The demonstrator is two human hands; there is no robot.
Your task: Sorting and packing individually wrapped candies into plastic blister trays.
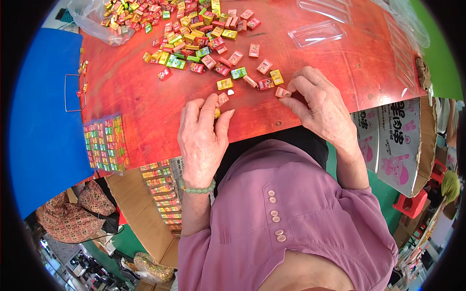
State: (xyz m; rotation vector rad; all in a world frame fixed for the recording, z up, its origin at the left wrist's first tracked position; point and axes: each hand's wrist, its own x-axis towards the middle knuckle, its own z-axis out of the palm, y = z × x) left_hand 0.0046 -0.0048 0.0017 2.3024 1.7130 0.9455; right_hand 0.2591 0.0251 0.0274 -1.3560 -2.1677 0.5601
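Small wrapped boxes in red, pink, yellow and green lie loose in a pile (194,41) on the red table. With thumb and forefinger, my right hand (318,99) pinches a small pinkish-red box (282,92). My left hand (203,128), a green bead bracelet at its wrist, rests at the table's near edge with thumb and forefinger apart. A pink box (222,100) touches its forefinger tip. A small yellow box (217,113) shows in the gap by the thumb, partly hidden. Just beyond are a white piece (230,92) and another yellow box (224,84).
A clear tray filled with boxes (106,145) sits at the table's left edge. Clear plastic trays (318,35) lie at the far right. A plastic bag (97,24) of boxes is at the far left. Cartons flank me; the left carton (138,208) holds filled trays.
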